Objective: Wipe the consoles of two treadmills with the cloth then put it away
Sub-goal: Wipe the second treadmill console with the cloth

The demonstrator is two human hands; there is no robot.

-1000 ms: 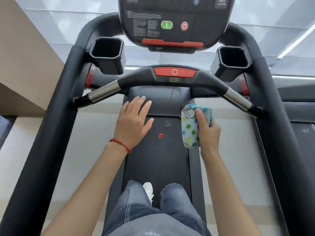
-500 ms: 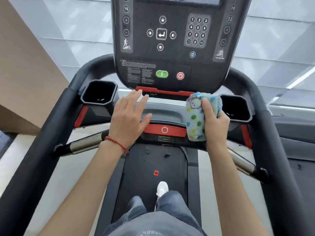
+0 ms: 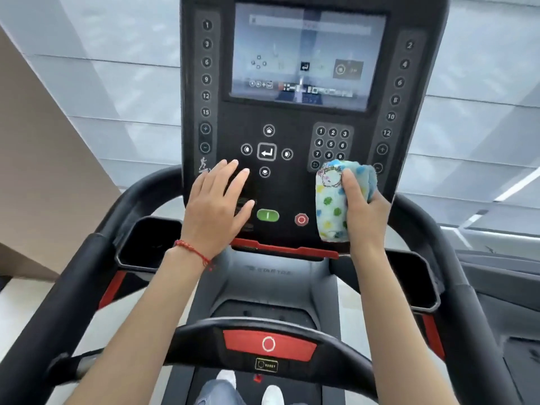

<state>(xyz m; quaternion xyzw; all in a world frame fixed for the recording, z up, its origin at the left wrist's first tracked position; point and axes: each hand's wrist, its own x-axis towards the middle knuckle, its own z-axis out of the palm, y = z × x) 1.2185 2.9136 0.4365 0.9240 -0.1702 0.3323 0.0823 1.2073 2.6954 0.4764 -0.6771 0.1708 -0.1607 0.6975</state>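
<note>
Moved: both hands have risen from the handlebar (image 3: 271, 340) to the console (image 3: 292, 185) face.
Left hand (image 3: 214, 211): flat, fingers spread, resting low on the left of the panel; holds nothing.
Right hand (image 3: 361, 211): closed around the cloth (image 3: 330, 206), thumb over its front.
Cloth: bunched, at the panel's lower right, just under the keypad (image 3: 330, 144).
Risk, buttons: green button (image 3: 268, 215) and red button (image 3: 301, 219) lie between the hands; a hard wipe could start the belt underfoot.
Risk, coverage: a bunched cloth may skip the screen (image 3: 304, 54) corners.
</note>
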